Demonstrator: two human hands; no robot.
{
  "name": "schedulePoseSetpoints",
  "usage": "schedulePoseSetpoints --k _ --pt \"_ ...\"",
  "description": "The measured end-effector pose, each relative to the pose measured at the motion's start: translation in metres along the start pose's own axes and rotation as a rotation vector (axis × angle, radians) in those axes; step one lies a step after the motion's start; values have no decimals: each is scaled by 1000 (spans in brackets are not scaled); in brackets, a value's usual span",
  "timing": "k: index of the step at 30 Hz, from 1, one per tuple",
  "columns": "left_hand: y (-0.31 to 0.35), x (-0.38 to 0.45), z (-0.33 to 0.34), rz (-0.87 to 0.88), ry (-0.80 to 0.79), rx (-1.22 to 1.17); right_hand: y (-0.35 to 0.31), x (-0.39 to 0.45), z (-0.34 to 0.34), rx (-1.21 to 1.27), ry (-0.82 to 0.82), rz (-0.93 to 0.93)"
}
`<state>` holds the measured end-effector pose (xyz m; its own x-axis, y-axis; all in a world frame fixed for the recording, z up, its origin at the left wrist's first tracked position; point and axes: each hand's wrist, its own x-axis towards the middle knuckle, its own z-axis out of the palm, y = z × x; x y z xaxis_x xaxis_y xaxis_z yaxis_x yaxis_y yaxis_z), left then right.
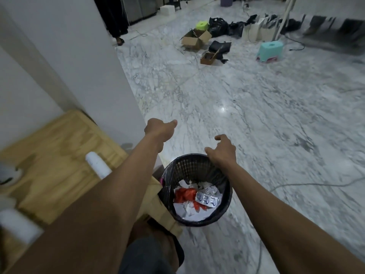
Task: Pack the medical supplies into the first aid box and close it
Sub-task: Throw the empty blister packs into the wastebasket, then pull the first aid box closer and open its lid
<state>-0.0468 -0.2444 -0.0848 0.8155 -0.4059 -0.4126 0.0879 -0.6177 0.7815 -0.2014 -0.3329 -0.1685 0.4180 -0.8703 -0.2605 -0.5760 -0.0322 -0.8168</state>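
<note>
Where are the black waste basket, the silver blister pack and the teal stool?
black waste basket [189, 157]: head view, far rim of the mesh wall.
silver blister pack [208, 199]: head view, middle of the foil, inside the basket.
teal stool [271, 48]: head view, its top surface.

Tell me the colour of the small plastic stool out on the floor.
Teal stool, seen in the head view.

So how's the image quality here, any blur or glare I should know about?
Head view: motion blur smears the wooden table and the white bottles on it; the wastebasket and both hands, left and right, stay fairly sharp; a small glare spot shines on the marble floor; wide-angle distortion bends the edges.
</note>
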Motion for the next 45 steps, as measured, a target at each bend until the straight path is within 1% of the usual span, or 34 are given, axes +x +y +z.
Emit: schedulePoseSetpoints --k 3,6,9,13,19,25,28,32,36,39,42,45 --pt "10 -30 -21 55 -26 -38 -29 -22 -14 28 4 -71" --pt "19 -67 -48 148 -36 -78 -67 -48 -25 82 21 -157" --pt "19 -110 -84 267 29 -112 -109 -86 -28 203 -14 -231" --pt "1 -168 -137 364 114 -132 -153 -152 -19 277 -128 -369" --pt "-59 -229 -220 373 229 -215 -195 -243 23 291 -326 -546" --pt "-139 -261 -296 339 444 -244 -215 -321 96 244 -479 -720" --pt "-173 -273 -329 315 540 -301 -225 -347 132 256 -531 -753" --pt "-207 -285 -365 273 602 -354 -240 -370 168 234 -606 -756" --pt "-229 -288 -401 239 676 -397 -259 -379 199 220 -606 -772" --pt "-240 -285 -426 237 738 -379 -274 -382 221 216 -588 -798" --pt "-251 -274 -450 260 881 -326 -288 -385 242 175 -546 -837" --pt "-257 -257 -471 271 1009 -274 -297 -386 267 182 -543 -821"
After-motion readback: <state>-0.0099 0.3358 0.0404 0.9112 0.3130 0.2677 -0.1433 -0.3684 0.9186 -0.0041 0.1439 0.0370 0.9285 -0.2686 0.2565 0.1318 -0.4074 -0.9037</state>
